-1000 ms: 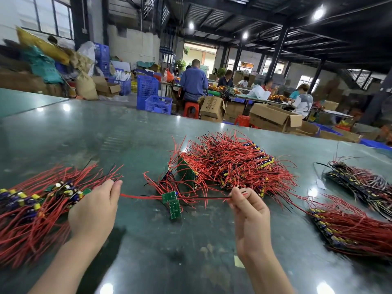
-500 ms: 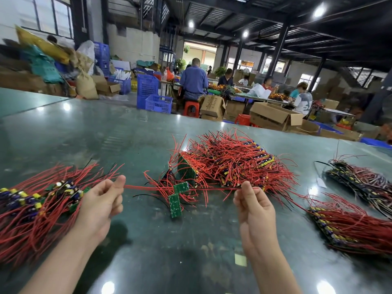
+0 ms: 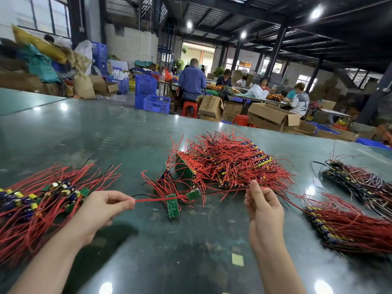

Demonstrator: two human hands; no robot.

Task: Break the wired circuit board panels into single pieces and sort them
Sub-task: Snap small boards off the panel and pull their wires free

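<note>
My left hand (image 3: 101, 205) pinches the end of red wires (image 3: 152, 199) stretched across to my right hand (image 3: 264, 206), which pinches the other wire ends. A small green board (image 3: 193, 194) hangs on the taut wires above the table, and a longer green board strip (image 3: 172, 205) hangs just left of it. Behind them lies a big tangle of red-wired panels (image 3: 229, 164). A heap of single wired boards (image 3: 36, 204) lies at the left.
The glossy green table (image 3: 95, 134) carries two more stacks of wired panels at the right, one red (image 3: 347, 225) and one darker (image 3: 360, 183). A small yellow sticker (image 3: 237, 259) lies near me. Beyond the far edge sit workers, cardboard boxes and blue crates.
Both hands have risen and drawn the red wires taut. The small green board has lifted and shifted right along the wires, away from the longer strip.
</note>
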